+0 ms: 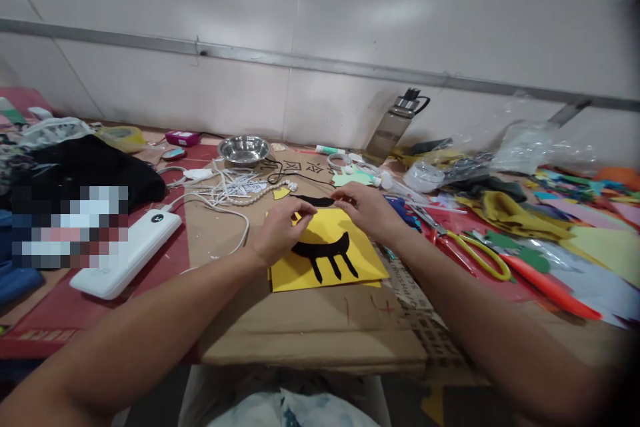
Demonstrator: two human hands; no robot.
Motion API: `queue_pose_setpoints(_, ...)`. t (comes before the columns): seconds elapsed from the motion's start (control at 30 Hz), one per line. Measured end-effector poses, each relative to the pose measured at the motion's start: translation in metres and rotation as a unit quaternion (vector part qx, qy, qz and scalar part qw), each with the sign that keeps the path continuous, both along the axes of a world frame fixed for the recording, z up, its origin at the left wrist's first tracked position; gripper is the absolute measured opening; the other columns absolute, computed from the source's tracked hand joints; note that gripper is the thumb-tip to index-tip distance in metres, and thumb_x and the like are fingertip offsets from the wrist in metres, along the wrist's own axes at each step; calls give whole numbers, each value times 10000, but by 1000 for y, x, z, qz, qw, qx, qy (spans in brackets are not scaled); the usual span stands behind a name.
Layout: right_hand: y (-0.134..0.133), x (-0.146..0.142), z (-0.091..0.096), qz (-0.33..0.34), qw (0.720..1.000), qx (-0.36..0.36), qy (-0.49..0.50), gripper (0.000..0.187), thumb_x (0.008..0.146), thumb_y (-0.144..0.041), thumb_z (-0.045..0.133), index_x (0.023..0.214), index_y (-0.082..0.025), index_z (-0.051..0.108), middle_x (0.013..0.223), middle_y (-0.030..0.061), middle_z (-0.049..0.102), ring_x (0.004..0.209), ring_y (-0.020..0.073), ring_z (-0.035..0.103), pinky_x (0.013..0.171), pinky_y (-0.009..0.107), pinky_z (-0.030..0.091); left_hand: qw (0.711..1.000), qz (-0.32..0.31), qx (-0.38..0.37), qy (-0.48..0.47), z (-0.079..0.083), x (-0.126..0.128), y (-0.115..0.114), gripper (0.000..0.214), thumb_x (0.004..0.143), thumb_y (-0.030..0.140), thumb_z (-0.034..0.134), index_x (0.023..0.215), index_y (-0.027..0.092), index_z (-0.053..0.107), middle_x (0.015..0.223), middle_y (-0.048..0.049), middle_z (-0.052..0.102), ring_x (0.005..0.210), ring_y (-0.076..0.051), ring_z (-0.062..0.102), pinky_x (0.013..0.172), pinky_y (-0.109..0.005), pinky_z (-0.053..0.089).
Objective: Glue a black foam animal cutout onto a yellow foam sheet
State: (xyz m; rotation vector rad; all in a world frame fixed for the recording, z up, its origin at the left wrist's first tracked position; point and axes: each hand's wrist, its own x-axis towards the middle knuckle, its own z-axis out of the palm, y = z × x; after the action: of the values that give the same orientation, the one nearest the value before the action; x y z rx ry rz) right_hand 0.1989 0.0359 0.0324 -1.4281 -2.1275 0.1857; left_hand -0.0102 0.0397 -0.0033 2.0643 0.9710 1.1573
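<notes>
The left hand (277,230), fingers curled, pinches the soft yellow felt sheet (361,259) at 11 o'clock. The right hand (367,210), at 1 o'clock, hides its grip. A black pronged cutout (327,252) lies flat on the sheet.

Clearance: bare cardboard (310,327) lying open before the yellow sheet (371,267).
Blocking: power bank (127,253) lying left, scissors (470,250) lying right.

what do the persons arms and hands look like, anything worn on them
Both arms are bare right to the picture's edge, with no sleeves in view. The left hand and right hand have no gloves, and no watch, bracelet or ring shows on wrists or fingers.
</notes>
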Motion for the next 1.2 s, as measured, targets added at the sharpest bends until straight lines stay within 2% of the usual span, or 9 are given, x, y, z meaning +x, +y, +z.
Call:
queue_pose_setpoints(0.2, -26, 9, -16, 19, 999, -6, -34, 204, 926, -257, 505, 1033, -186, 665, 1050, 102, 686, 993, 237, 626, 888, 396, 488, 993, 16, 1, 115, -11, -1, 6, 134, 833, 148, 576, 919, 165, 677, 988, -101, 686, 960, -239, 605, 883, -367, 460)
queue_pose_setpoints(0.3, -20, 16, -25, -18, 994, -27, -105, 287, 922, -209, 495, 1176, -166, 621, 1174, 135, 649, 1132, 270, 574, 997, 438, 439, 982, 50, 26, 182, -15, -5, 12, 192, 850, 182, 577, 1021, 164, 662, 1099, -118, 654, 1084, -272, 558, 954, -390, 424)
queue_pose_setpoints(0.4, -5, 17, -27, -4, 976, -91, -198, 375, 905, -169, 526, 1276, -155, 575, 1297, 144, 598, 1213, 283, 521, 1057, 440, 386, 970, 88, 26, 225, -14, -9, 19, 243, 862, 219, 575, 1086, 153, 643, 1120, -140, 638, 1099, -297, 542, 955, -410, 409)
queue_pose_setpoints(0.6, 16, 13, -24, 17, 961, -148, -235, 539, 797, -189, 690, 1321, -194, 563, 1310, 145, 581, 1221, 324, 511, 1001, 441, 424, 964, 67, 13, 256, -15, -13, 29, 174, 868, 242, 590, 993, 151, 668, 989, -129, 665, 970, -276, 575, 865, -377, 426)
queue_pose_setpoints(0.73, 25, 14, -22, 5, 961, -160, -227, 633, 747, -239, 754, 1342, -155, 555, 1301, 184, 563, 1233, 324, 507, 1024, 417, 402, 952, 79, 37, 295, -17, -14, 30, 288, 839, 295, 653, 1083, 141, 655, 1072, -145, 649, 1074, -307, 538, 941, -417, 407)
queue_pose_setpoints(0.9, 31, 15, -18, -34, 964, -177, -197, 690, 691, -243, 784, 1340, -165, 563, 1206, 167, 602, 1098, 302, 584, 910, 374, 460, 945, 78, 30, 317, -16, -13, 28, 365, 846, 355, 655, 1160, 171, 629, 1182, -122, 624, 1149, -298, 507, 994, -417, 398)
queue_pose_setpoints(1.0, 32, 18, -13, -53, 968, -180, -165, 635, 713, -194, 733, 1326, -168, 570, 1094, 116, 651, 975, 238, 624, 828, 310, 469, 946, 79, 25, 315, -17, -12, 27, 383, 840, 366, 664, 1170, 174, 630, 1216, -116, 617, 1172, -302, 499, 1009, -419, 390)
queue_pose_setpoints(1.1, 27, 23, 0, -51, 968, -205, -134, 418, 734, -184, 681, 1150, -152, 678, 878, 50, 686, 802, 188, 640, 719, 276, 471, 948, 99, 14, 304, -16, -11, 29, 362, 820, 373, 685, 1129, 188, 655, 1183, -118, 636, 1185, -327, 499, 996, -449, 389)
queue_pose_setpoints(1.2, 8, 29, 18, -5, 973, -223, -63, 288, 765, -284, 658, 1021, -169, 724, 791, 19, 677, 754, 167, 628, 689, 274, 478, 975, 106, -14, 193, -12, -12, 30, 267, 901, 407, 559, 980, 189, 691, 1053, -109, 682, 1092, -296, 568, 944, -434, 419)
